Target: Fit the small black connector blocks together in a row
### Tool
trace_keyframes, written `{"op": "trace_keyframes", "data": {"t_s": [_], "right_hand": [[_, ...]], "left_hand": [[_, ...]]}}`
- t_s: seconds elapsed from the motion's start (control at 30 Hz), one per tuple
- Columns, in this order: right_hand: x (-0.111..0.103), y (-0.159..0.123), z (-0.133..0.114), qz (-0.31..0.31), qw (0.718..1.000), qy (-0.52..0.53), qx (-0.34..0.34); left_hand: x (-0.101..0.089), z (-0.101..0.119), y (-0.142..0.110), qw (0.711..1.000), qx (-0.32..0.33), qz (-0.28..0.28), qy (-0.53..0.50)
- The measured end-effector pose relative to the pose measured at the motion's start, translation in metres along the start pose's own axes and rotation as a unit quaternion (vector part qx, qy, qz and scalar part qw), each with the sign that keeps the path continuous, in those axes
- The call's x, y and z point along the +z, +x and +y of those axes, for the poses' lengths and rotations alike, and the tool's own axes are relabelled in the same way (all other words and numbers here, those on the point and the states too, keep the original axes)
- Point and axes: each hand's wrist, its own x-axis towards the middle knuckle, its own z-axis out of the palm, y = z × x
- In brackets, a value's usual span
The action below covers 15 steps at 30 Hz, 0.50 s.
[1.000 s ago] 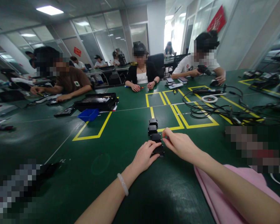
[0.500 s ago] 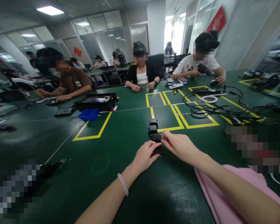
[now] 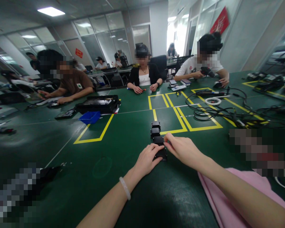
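Observation:
Several small black box-shaped parts stand in a row on the green table, running away from me. My left hand [image 3: 147, 156] has its fingers and thumb around the nearest black block [image 3: 161, 154], partly covering it. Beyond that lies a second black block [image 3: 158, 140]. At its right side my right hand [image 3: 180, 146] is closed in a pinch, fingertips against the block's edge; anything small between them is hidden. Farther along are a third black block [image 3: 155, 132] and a fourth part [image 3: 156, 124], which neither hand touches.
Yellow tape outlines [image 3: 173, 131] mark the green table [image 3: 123, 196]. Left are a blue tray [image 3: 89, 117] and a black casing [image 3: 97, 104]. Black cables [image 3: 201, 114] lie coiled right, and pink cloth [image 3: 239, 190] lies by my right forearm. Several people sit around the table.
Both my hands and the black blocks keep practically the same place. Across the table, the person at the left has raised a hand slightly.

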Motion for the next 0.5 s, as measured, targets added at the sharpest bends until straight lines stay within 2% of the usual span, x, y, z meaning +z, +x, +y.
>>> {"op": "trace_keyframes", "data": {"t_s": [0.27,0.5], "right_hand": [[-0.0016,-0.0013,-0.0005,0.007,1.0,-0.009,-0.016],[-0.0015,0.0003,-0.0009,-0.001,1.0,-0.017,-0.003]], "left_hand": [[-0.0006,0.0006,0.0002,1.0,0.002,-0.002,0.0],[-0.0011,0.0008,-0.0001,1.0,0.001,-0.003,-0.001]]}}
